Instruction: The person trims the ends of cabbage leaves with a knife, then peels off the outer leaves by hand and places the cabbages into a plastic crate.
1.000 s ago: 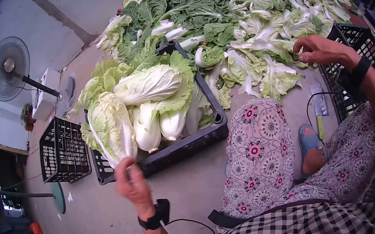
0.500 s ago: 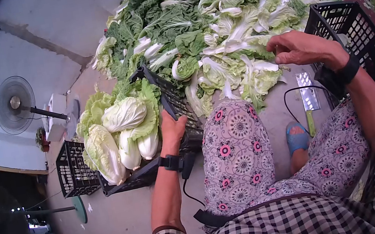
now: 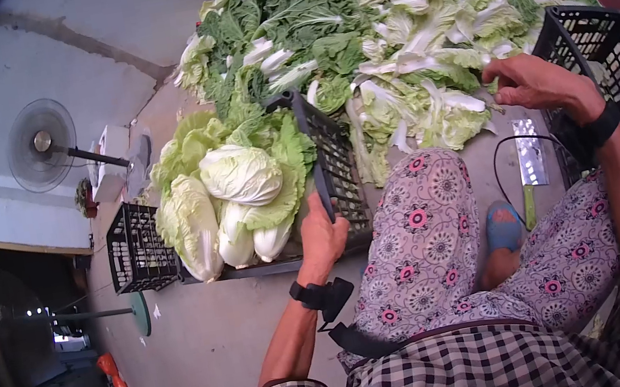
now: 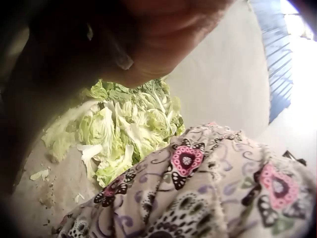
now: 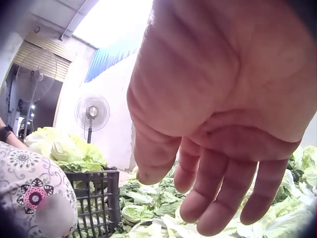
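A black plastic crate (image 3: 338,164) stands left of the person's knee, heaped with Chinese cabbages (image 3: 241,175). With the fingers on the inner side and the thumb over the rim, my left hand (image 3: 322,236) grips the crate's right wall near its front corner. In the left wrist view that hand is a dark blur along the top. My right hand (image 3: 542,82) hangs in the air in front of another black crate (image 3: 608,62), its fingers loosely bent. The right wrist view shows its palm (image 5: 213,89) bare, with nothing held.
A large pile of loose cabbage leaves (image 3: 399,39) covers the floor ahead. A cleaver (image 3: 531,164) with a green handle lies beside the slippered foot (image 3: 502,225). Further left stand a smaller-looking black crate (image 3: 140,246) and a fan (image 3: 41,142). A cable loops near the cleaver.
My left hand has left the lower end of the leftmost cabbage and moved right to the crate's side wall. The right hand still hovers by the right crate. The head view has shifted.
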